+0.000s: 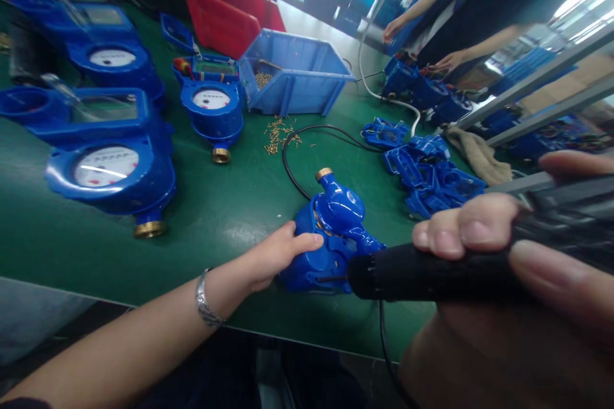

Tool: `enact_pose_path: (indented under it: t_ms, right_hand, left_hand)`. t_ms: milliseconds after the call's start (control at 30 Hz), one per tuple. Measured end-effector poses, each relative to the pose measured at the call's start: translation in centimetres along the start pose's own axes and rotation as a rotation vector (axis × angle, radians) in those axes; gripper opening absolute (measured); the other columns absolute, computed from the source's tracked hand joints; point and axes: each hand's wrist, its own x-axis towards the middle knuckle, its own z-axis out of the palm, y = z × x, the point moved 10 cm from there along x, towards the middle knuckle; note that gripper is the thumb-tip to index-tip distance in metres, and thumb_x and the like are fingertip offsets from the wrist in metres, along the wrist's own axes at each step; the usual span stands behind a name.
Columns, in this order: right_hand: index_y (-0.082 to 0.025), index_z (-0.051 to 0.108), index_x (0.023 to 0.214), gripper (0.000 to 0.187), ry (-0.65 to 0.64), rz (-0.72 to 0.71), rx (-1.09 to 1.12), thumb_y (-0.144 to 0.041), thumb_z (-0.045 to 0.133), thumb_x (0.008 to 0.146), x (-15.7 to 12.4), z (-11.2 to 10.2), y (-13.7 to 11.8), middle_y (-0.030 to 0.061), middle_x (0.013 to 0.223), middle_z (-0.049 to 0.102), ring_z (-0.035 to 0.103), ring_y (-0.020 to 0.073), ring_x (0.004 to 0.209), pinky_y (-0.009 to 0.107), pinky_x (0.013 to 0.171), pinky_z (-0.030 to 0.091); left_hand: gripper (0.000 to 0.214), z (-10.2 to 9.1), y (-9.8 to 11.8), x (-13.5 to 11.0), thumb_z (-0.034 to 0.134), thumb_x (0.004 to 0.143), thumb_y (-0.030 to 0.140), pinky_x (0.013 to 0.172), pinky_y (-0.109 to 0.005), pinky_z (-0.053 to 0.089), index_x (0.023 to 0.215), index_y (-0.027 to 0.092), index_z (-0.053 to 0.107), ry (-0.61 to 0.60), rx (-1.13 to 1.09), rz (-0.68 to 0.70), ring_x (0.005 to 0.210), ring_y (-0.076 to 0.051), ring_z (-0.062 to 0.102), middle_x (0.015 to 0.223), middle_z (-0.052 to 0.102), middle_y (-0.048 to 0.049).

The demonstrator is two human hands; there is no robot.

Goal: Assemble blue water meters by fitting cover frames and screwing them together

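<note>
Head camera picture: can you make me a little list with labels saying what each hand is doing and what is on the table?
left hand: steadies blue meter body
right hand: grips black power screwdriver, tip at the meter body
table: green
screws: loose, beside blue bin
finished meters: left side, dials up
other person's hands: far right

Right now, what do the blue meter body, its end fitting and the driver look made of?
Meter body: glossy blue, painted metal or plastic; highlights don't settle it. End fitting: yellow, probably brass. Driver: matte black casing, likely plastic or rubber.
</note>
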Motion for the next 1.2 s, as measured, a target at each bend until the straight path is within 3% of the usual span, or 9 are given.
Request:
enact_pose_path:
  t_ms: [200,400,533,733,867,967,1033,1100,1200]
  right_hand:
    - [-0.024,0.053,0.102,0.035,-0.035,0.063,0.136,-0.009,0.061,0.071,0.0,1.7,2.8,-0.0046,0.064,0.059,0.058,0.0121,0.058,0.034,0.072,0.053]
    - [-0.022,0.052,0.102,0.028,-0.005,0.043,0.163,-0.013,0.059,0.077,-0.3,1.9,3.6,-0.0039,0.064,0.056,0.055,0.0103,0.057,0.029,0.063,0.052]
    - [-0.024,0.051,0.102,0.026,-0.002,0.076,0.149,-0.015,0.060,0.079,-0.3,1.6,3.8,-0.0044,0.064,0.055,0.054,0.0099,0.056,0.028,0.060,0.052]
    - [-0.026,0.048,0.106,0.031,-0.178,0.154,0.070,-0.015,0.062,0.080,-0.1,2.4,4.2,-0.0029,0.068,0.057,0.059,0.0133,0.062,0.033,0.063,0.053]
    - [-0.025,0.049,0.107,0.030,-0.083,0.102,0.107,-0.015,0.060,0.080,-0.2,2.0,4.0,-0.0038,0.065,0.056,0.056,0.0117,0.058,0.030,0.060,0.052]
    - [-0.023,0.050,0.108,0.033,-0.023,0.075,0.146,-0.016,0.060,0.078,-0.3,1.8,4.0,-0.0040,0.063,0.055,0.054,0.0108,0.055,0.028,0.058,0.050]
    - [-0.022,0.050,0.109,0.035,-0.044,0.067,0.172,-0.016,0.060,0.076,-0.3,2.0,3.9,-0.0039,0.063,0.056,0.054,0.0113,0.055,0.029,0.057,0.050]
    - [-0.022,0.050,0.110,0.038,-0.059,0.065,0.196,-0.016,0.061,0.074,-0.2,2.1,3.9,-0.0034,0.063,0.057,0.055,0.0120,0.055,0.030,0.057,0.050]
    - [-0.021,0.050,0.109,0.039,-0.067,0.073,0.220,-0.015,0.062,0.072,-0.1,2.0,3.9,-0.0029,0.063,0.058,0.055,0.0125,0.054,0.030,0.056,0.050]
  left_hand:
    - [0.057,0.1,0.8,-0.2,0.071,0.067,0.033,0.094,-0.038,0.043,0.118,0.015,0.054,0.006,0.012,0.114,0.111,-0.029,0.057,0.119,0.064,-0.0108]
    - [0.062,-0.7,-0.4,0.1,0.068,0.060,0.030,0.089,-0.043,0.045,0.115,0.009,0.049,0.138,-0.035,0.085,0.099,-0.031,0.061,0.109,0.065,-0.0161]
    - [0.064,-0.6,-0.4,0.2,0.068,0.059,0.030,0.090,-0.043,0.045,0.115,0.009,0.047,0.135,-0.040,0.074,0.099,-0.031,0.060,0.110,0.064,-0.0170]
    - [0.068,-1.0,-0.4,0.4,0.068,0.056,0.031,0.088,-0.042,0.046,0.116,0.008,0.045,0.163,-0.024,0.037,0.096,-0.030,0.061,0.109,0.064,-0.0173]
    - [0.064,-0.5,0.0,0.2,0.067,0.061,0.033,0.087,-0.038,0.047,0.118,0.010,0.048,0.105,0.012,0.080,0.098,-0.028,0.062,0.110,0.066,-0.0142]
    - [0.055,-0.4,1.0,-0.1,0.062,0.070,0.039,0.085,-0.034,0.048,0.118,0.012,0.053,0.043,0.245,0.119,0.097,-0.025,0.063,0.111,0.067,-0.0111]
    - [0.046,-1.5,2.7,-0.3,0.053,0.078,0.046,0.077,-0.031,0.051,0.111,0.015,0.061,0.099,0.628,0.170,0.090,-0.023,0.066,0.103,0.071,-0.0085]
    - [0.043,-3.4,5.9,-0.3,0.049,0.082,0.050,0.072,-0.031,0.051,0.100,0.016,0.068,0.293,1.071,0.261,0.083,-0.022,0.067,0.092,0.073,-0.0071]
    - [0.039,-6.5,10.8,0.1,0.056,0.080,0.040,0.086,-0.037,0.045,0.107,0.014,0.066,0.598,1.266,0.358,0.098,-0.028,0.061,0.105,0.069,-0.0120]
